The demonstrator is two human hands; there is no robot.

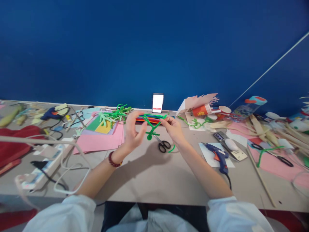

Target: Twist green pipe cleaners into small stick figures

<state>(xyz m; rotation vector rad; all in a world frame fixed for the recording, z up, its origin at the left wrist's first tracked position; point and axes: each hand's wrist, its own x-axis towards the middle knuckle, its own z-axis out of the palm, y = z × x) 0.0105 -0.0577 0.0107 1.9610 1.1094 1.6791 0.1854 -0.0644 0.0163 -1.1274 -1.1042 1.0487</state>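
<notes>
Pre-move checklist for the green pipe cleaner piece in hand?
1. Left hand pinching pipe cleaner: ok.
2. Right hand pinching it too: ok.
3. Scissors lying on the table just below the piece: ok.
4. Piece's lower end clear of the scissors blades: cannot tell, they sit very close.
5. Glue gun on its paper, right of the hands: ok. Powered on: cannot tell.

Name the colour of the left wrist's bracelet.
Dark red beaded bracelet, head view.

Scissors on table, glue gun right, paper stack left
</notes>
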